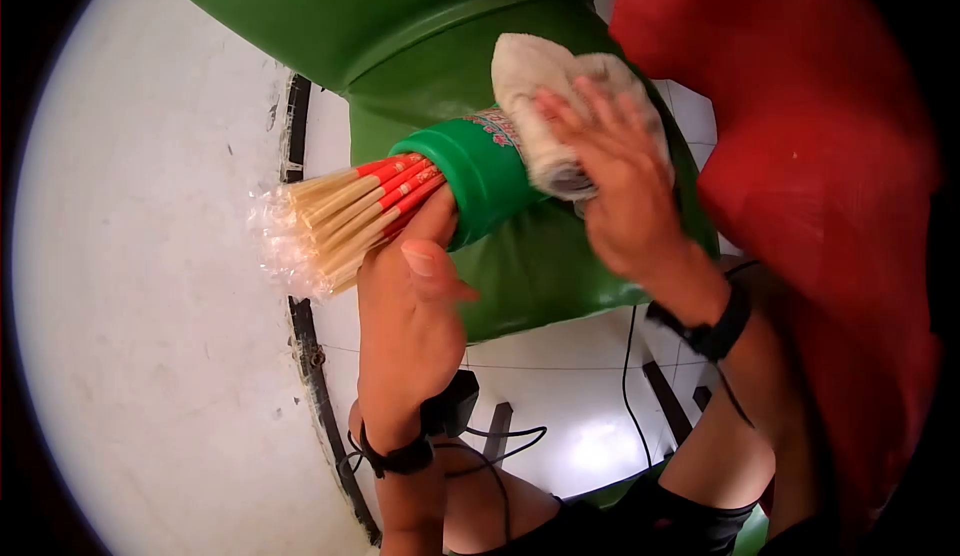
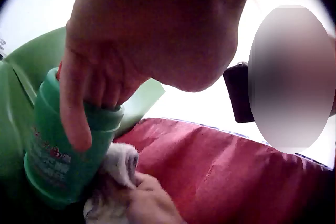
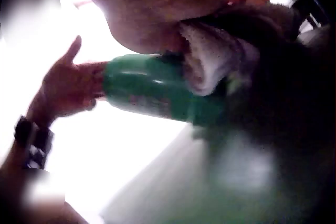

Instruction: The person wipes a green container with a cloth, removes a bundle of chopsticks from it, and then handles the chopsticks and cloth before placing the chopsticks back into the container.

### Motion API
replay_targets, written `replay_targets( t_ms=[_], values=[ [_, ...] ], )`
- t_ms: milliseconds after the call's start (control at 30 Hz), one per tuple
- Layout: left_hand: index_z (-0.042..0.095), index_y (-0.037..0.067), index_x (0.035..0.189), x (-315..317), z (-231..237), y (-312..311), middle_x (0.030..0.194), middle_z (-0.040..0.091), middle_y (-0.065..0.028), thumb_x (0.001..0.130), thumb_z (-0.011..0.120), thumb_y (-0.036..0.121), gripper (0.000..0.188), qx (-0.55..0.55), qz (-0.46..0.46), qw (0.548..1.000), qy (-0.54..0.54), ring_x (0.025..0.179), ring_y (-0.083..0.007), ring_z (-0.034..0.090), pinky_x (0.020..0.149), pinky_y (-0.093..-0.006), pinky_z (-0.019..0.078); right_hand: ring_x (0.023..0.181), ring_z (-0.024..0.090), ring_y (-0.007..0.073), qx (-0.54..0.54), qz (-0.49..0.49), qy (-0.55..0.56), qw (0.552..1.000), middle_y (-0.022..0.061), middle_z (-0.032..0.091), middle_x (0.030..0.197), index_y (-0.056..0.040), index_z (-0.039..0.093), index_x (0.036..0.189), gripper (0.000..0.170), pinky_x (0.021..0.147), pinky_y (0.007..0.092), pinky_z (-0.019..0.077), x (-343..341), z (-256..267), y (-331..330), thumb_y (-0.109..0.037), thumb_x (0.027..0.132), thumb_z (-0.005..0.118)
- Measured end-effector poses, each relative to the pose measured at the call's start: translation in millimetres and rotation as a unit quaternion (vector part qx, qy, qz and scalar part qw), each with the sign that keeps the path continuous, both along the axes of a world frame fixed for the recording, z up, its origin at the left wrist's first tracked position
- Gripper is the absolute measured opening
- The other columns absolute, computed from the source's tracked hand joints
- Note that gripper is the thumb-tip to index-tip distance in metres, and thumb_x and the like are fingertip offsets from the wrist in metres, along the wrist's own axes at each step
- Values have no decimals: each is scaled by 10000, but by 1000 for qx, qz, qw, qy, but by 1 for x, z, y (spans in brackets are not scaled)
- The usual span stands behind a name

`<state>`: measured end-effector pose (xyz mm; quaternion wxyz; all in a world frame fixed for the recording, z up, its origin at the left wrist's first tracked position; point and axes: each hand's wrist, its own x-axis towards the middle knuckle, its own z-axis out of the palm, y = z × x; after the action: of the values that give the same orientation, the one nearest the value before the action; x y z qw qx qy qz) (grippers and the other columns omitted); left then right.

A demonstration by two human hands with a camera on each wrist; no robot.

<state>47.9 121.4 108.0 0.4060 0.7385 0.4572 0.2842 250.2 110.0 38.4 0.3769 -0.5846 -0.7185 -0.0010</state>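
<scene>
A green plastic container (image 1: pixel 480 136) with printed lettering lies on its side over a green seat (image 1: pixel 520 286). From its mouth stick out several wooden chopsticks (image 1: pixel 360 201) with red bands, their outer ends in clear plastic wrap. My left hand (image 1: pixel 410 306) has its fingers extended into the mouth beside the chopsticks; its thumb stands apart in the head view. My right hand (image 1: pixel 625 181), blurred, lies with extended fingers on a whitish cloth (image 1: pixel 530 76), pressing it against the container's base end. The cloth hides that end; its rolled edge shows under the palm.
The green backrest (image 1: pixel 380 6) rises behind the seat. Red fabric (image 1: pixel 800 136) hangs at the right. A white surface with a dark edge (image 1: pixel 325 396) runs along the left. Black cables (image 1: pixel 500 436) trail near the person's legs, above white floor tiles.
</scene>
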Motion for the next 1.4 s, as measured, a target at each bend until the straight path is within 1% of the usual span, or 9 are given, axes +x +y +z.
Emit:
replay_targets(
  t_ms=[100, 233, 500, 667, 900, 967, 1100, 1233, 1400],
  values=[
    [518, -43, 1292, 7, 4, 3, 1180, 609, -154, 930, 129, 683, 899, -16, 5, 1000, -7, 1055, -241, 610, 647, -297, 550, 1304, 435, 383, 25, 107, 169, 979, 129, 521, 1371, -15, 574, 1270, 580, 1092, 513, 281, -29, 18, -8, 103, 726, 413],
    [533, -47, 1266, 10, 3, 6, 1095, 628, -142, 933, 135, 680, 893, -21, 39, 999, -18, 952, -217, 627, 620, -290, 548, 1290, 450, 378, 56, 13, -50, 997, 117, 548, 1344, -29, 573, 1280, 566, 1091, 514, 283, 0, -5, -1, 95, 746, 436],
    [572, -49, 1192, 15, 1, 5, 974, 631, -154, 933, 138, 678, 885, 29, 44, 998, 26, 772, -191, 585, 582, -290, 535, 1309, 430, 375, 27, 126, 177, 976, 156, 550, 1328, 13, 558, 1287, 620, 1117, 513, 227, -28, 18, -6, 123, 689, 440],
    [562, -44, 1209, 15, -2, 2, 991, 640, -158, 943, 138, 660, 864, 19, 52, 998, -6, 787, -200, 595, 594, -292, 540, 1321, 415, 374, 21, -16, -78, 997, 113, 549, 1346, 6, 579, 1260, 601, 1117, 514, 225, 15, -13, 2, 102, 685, 437],
    [565, -18, 1221, 11, -6, 4, 926, 647, -165, 961, 150, 624, 807, 92, 26, 994, 56, 791, -242, 620, 573, -302, 513, 1323, 408, 396, 10, 155, 193, 969, 164, 541, 1340, 10, 557, 1284, 598, 1120, 503, 214, -20, 20, 0, 49, 705, 411],
    [573, -11, 1209, 13, -7, 3, 824, 619, -145, 962, 151, 624, 801, 76, 37, 996, 20, 711, -243, 590, 540, -315, 484, 1316, 421, 374, 11, 116, 110, 987, 127, 547, 1342, -30, 576, 1277, 558, 1115, 508, 227, -8, 7, 1, 52, 738, 458],
    [504, -31, 1321, 7, 4, 1, 1305, 530, -140, 901, 70, 722, 965, 2, 9, 999, 36, 1146, -243, 567, 664, -294, 559, 1300, 437, 372, -9, 9, 32, 999, 93, 538, 1356, -51, 589, 1259, 535, 1108, 515, 245, 15, -8, 2, 69, 745, 505],
    [568, -20, 1231, 8, 1, 2, 940, 637, -145, 949, 117, 643, 850, 44, 17, 998, 42, 846, -235, 637, 604, -302, 526, 1305, 427, 395, -18, 60, 203, 977, 160, 512, 1369, -7, 565, 1272, 529, 1119, 483, 242, -20, 2, 1, 58, 752, 490],
    [539, -20, 1284, 17, 4, 2, 1117, 621, -132, 905, 78, 719, 950, -35, 47, 998, -22, 1038, -222, 605, 647, -286, 532, 1287, 452, 393, 56, 85, 159, 982, 147, 558, 1323, -20, 599, 1246, 499, 1094, 521, 286, -42, 7, -11, 54, 771, 468]
  ],
)
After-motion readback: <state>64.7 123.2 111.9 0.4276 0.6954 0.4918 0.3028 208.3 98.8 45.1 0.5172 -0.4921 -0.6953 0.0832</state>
